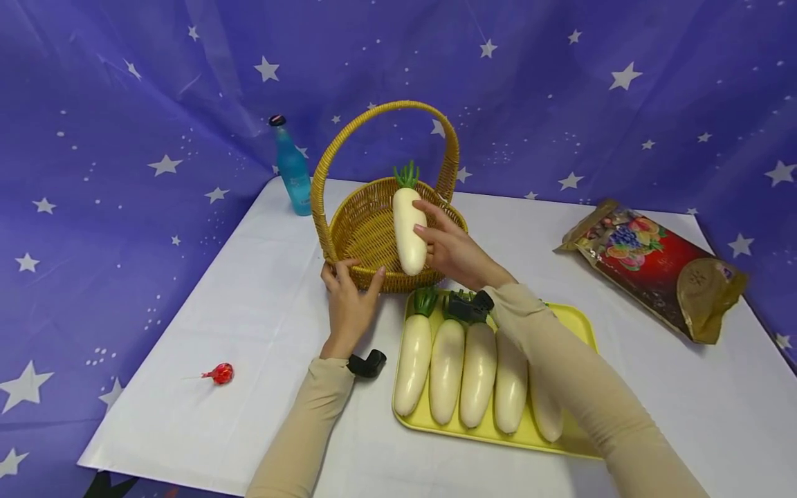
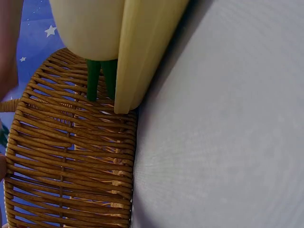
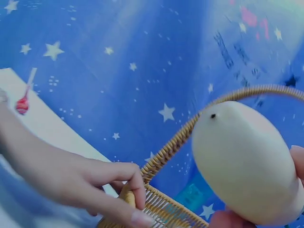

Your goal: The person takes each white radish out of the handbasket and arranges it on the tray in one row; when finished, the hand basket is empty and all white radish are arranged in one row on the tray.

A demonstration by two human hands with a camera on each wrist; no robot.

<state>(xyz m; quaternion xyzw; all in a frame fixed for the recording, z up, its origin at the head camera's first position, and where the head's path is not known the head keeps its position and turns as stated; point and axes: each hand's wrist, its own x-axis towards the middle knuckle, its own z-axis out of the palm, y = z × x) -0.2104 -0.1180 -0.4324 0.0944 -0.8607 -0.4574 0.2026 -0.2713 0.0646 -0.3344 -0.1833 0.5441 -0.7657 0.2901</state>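
My right hand (image 1: 457, 245) holds a white radish (image 1: 409, 235) with green leaf stubs above the mouth of a wicker basket (image 1: 367, 207). Its leafy end points away from me, and in the right wrist view the pale rounded tip (image 3: 242, 161) fills the right side. At the basket's near left, my left hand (image 1: 350, 304) grips the rim; the right wrist view shows its fingers (image 3: 128, 173) bent over the edge. Several more white radishes (image 1: 478, 373) lie side by side on a yellow tray (image 1: 579, 321), partly hidden by my right forearm.
Behind the basket's left side stands a blue bottle (image 1: 294, 169) with a dark cap. A red-wrapped lollipop (image 1: 221, 373) lies on the white table (image 1: 249, 290) at left. On the right rests a large brown and red food bag (image 1: 660, 266). A purple starry cloth (image 1: 529, 90) hangs behind.
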